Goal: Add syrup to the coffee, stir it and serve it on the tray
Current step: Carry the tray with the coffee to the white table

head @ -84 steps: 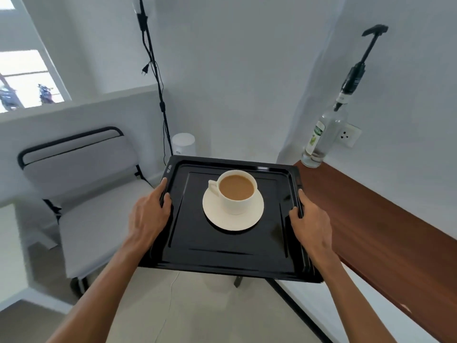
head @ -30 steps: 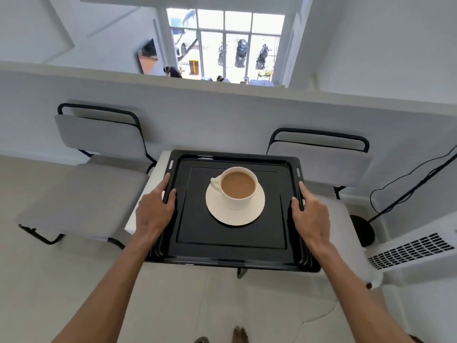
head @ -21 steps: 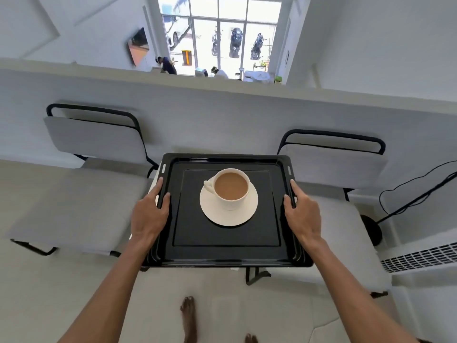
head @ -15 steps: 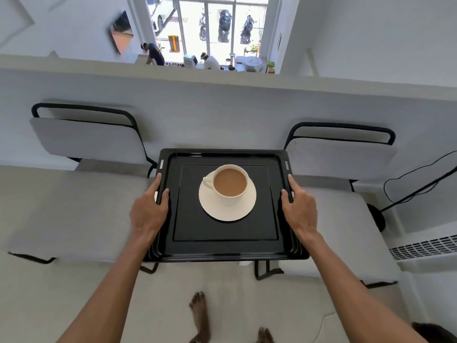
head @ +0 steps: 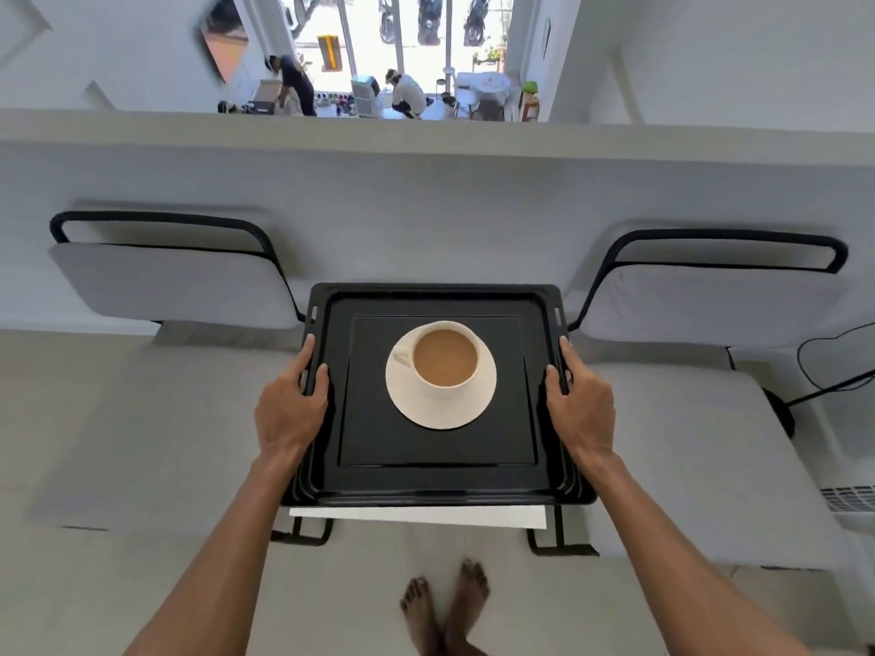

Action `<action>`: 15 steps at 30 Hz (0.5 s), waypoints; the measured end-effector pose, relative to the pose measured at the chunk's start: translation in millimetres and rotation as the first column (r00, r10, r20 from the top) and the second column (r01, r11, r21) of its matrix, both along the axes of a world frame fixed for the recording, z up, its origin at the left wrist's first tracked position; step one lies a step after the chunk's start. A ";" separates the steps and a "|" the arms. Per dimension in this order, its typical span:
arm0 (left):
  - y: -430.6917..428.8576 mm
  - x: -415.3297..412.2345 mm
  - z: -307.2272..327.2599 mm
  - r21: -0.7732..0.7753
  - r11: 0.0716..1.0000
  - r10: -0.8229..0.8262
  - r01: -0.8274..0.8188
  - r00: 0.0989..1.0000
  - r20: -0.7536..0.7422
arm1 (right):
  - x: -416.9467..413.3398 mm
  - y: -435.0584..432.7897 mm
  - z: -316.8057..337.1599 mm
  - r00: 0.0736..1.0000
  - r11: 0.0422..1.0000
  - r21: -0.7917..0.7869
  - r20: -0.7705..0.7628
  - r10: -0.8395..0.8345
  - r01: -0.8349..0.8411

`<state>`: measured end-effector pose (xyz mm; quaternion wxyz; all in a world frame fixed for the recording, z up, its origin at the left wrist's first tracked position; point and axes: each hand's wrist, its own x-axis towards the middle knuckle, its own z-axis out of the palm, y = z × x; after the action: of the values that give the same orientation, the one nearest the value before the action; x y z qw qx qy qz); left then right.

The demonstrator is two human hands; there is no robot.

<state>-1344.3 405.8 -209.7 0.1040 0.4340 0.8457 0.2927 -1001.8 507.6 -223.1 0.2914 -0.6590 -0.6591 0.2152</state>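
Since the earlier frames you have swung away from the wooden counter and syrup bottle to face two grey chairs, and a small white table (head: 416,517) now shows as a strip under the tray's near edge. Your left hand (head: 291,409) and right hand (head: 580,411) each clamp a side rim of the black tray (head: 440,475), thumbs over the lip, fingers curled beneath. The cup (head: 445,357) of milky coffee sits upright on its saucer (head: 440,409), slightly beyond the tray's centre.

To finish well, lower both sides together and keep the tray level, so the nearly full cup does not slop. Let go only once the tray is settled.

The tray hides almost all of the table, so you cannot tell whether it already rests there or hovers just above. Your fingertips under the rims are hidden too.
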 end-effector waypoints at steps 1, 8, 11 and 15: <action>4.1 -3.3 -3.5 -0.008 1.000 -0.008 0.008 1.000 -0.001 | -2.6 4.2 -4.0 1.000 1.000 -0.005 -0.001 -0.001 0.001; 30.8 -16.6 -43.9 -0.015 1.000 0.014 -0.014 1.000 0.024 | -15.8 30.5 -34.1 1.000 1.000 -0.027 0.019 -0.003 0.003; 40.0 -22.1 -64.2 -0.033 0.999 0.019 -0.019 1.000 0.018 | -18.9 40.7 -49.1 1.000 0.999 -0.034 -0.005 -0.010 0.010; 53.0 -28.6 -90.8 -0.029 0.999 0.028 -0.026 0.998 0.065 | -23.8 51.4 -75.2 1.000 0.999 -0.026 -0.017 -0.020 0.019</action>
<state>-1372.9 458.7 -300.4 0.1337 0.4113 0.8516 0.2961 -1025.6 558.9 -298.3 0.2904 -0.6673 -0.6473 0.2266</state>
